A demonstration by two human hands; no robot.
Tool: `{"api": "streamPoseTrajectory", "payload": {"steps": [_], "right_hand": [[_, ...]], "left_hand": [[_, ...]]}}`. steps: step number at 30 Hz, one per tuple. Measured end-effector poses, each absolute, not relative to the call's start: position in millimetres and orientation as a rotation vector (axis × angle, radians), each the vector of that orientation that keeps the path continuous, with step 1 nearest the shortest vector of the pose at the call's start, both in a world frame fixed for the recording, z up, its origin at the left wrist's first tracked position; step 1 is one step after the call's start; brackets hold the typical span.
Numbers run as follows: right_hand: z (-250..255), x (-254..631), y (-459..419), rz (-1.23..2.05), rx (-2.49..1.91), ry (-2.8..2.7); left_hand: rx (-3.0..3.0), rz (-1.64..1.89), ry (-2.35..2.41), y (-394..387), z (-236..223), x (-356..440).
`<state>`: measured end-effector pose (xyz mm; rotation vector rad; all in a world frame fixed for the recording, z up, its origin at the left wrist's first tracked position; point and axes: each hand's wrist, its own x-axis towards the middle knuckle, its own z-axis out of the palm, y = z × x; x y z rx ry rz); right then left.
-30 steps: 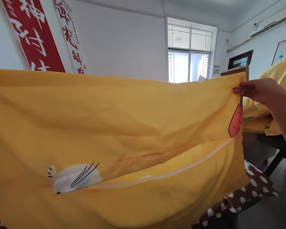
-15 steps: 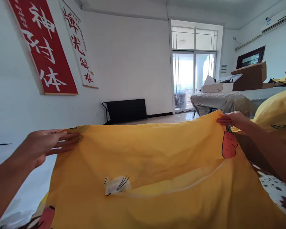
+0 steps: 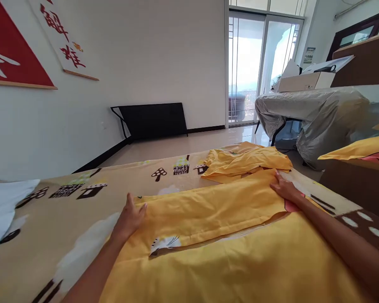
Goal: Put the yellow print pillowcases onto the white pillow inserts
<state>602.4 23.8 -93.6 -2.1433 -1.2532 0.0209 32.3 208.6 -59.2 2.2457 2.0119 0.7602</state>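
Note:
A yellow pillowcase (image 3: 205,206) printed with cartoon figures lies spread on a patterned bedsheet (image 3: 113,176). A long slit runs across it from side to side, slightly gaping. At its far left corner rests my left hand (image 3: 130,216), thumb and forefinger apart, the other fingers partly hidden. My right hand (image 3: 284,187) lies on the far right corner with its fingers stretched over the cloth, beside a red print. Just beyond the pillowcase is a crumpled yellow cloth (image 3: 248,158) with a similar print.
White cloth (image 3: 9,206) lies at the left of the bedsheet. To the right are a yellow pillow or cloth (image 3: 363,147) and a plastic-covered table (image 3: 303,105) bearing boxes (image 3: 306,82). A black folded panel (image 3: 154,120) leans by the wall near a glass door (image 3: 246,63).
The pillowcase, earlier held up by its two far corners, has come down onto the bedsheet. Both hands have lowered with it, and my view has tilted downward.

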Motion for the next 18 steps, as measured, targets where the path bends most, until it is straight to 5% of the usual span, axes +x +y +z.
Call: {"api": "streamPoseTrajectory", "payload": {"steps": [5, 18], "right_hand": [[-117, 597, 21, -0.128, -2.339, -1.552], [-109, 538, -47, -0.234, -2.434, -1.787]], "left_hand": [[2.320, 0.510, 1.951, 205, -105, 23], [2.477, 0.332, 1.803, 98, -93, -35]]}}
